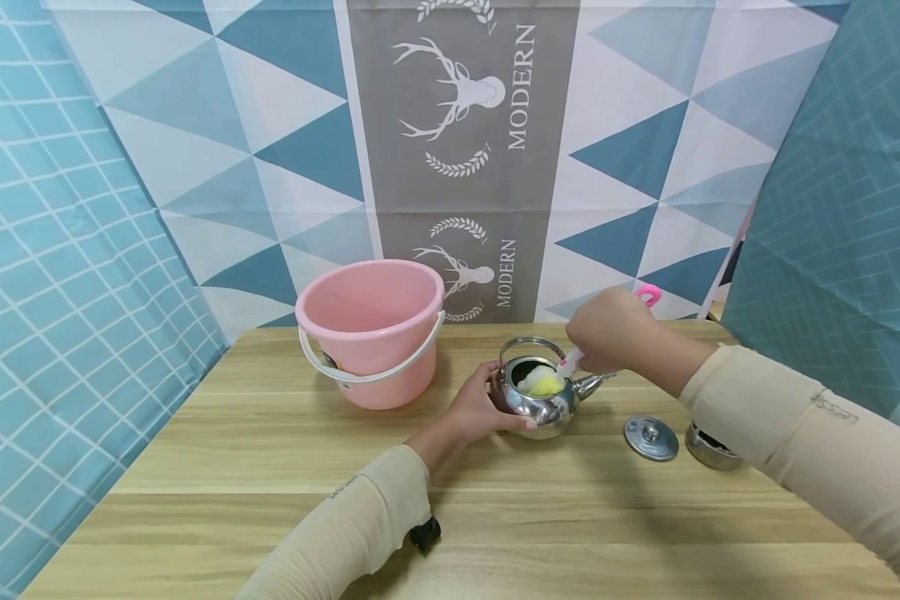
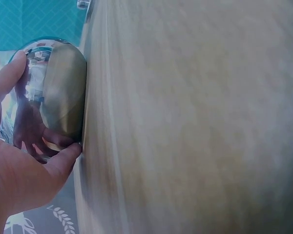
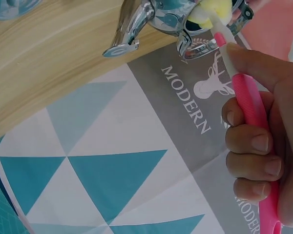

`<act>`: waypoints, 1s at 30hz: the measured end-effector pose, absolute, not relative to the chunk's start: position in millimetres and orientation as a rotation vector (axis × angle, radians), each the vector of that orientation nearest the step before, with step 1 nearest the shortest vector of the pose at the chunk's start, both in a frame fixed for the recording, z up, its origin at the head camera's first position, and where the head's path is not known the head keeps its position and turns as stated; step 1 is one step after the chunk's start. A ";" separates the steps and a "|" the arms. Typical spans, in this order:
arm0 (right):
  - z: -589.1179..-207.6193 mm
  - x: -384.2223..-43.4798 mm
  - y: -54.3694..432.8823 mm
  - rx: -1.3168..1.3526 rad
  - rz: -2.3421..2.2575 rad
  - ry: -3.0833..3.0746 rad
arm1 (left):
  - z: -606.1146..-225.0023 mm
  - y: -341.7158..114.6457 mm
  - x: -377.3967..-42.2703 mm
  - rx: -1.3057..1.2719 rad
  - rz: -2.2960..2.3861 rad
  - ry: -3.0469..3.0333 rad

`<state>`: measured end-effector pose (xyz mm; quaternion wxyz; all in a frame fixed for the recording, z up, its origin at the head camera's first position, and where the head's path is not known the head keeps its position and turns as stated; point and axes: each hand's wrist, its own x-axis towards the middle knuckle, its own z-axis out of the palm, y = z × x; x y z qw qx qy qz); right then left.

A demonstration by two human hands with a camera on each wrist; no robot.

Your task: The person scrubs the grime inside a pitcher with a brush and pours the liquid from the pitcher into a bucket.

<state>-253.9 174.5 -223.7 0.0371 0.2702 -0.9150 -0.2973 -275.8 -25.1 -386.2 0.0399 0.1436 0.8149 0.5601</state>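
Note:
A shiny steel kettle (image 1: 546, 414) with a spout and a raised hoop handle stands uncovered on the wooden table. My left hand (image 1: 474, 408) holds its round body from the left, thumb low in front and fingers around the side. In the right wrist view, my right hand (image 3: 256, 146) grips the pink and white handle of a sponge brush (image 3: 249, 95). The brush slants down into the kettle's mouth. Its yellow and white sponge head (image 1: 542, 381) fills much of the opening, and the lower part is hidden inside.
Right of the kettle lies its round metal lid (image 1: 651, 438). Beside that, a small round metal container (image 1: 708, 451) is partly covered by my right sleeve. A pink bucket (image 1: 378, 337) with a white handle stands at the back left. Patterned cloth (image 1: 622, 158) hangs behind the table.

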 end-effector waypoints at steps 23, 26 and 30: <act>-235.6 -260.5 172.9 0.799 -0.691 -2.895 | -384.4 -25.2 -273.4 0.430 1.691 2.514; -237.1 -264.8 173.1 0.790 -0.693 -2.894 | -385.0 -25.6 -274.3 0.437 1.691 2.512; -238.2 -269.9 174.5 0.769 -0.688 -2.888 | -386.1 -25.6 -275.7 0.448 1.692 2.509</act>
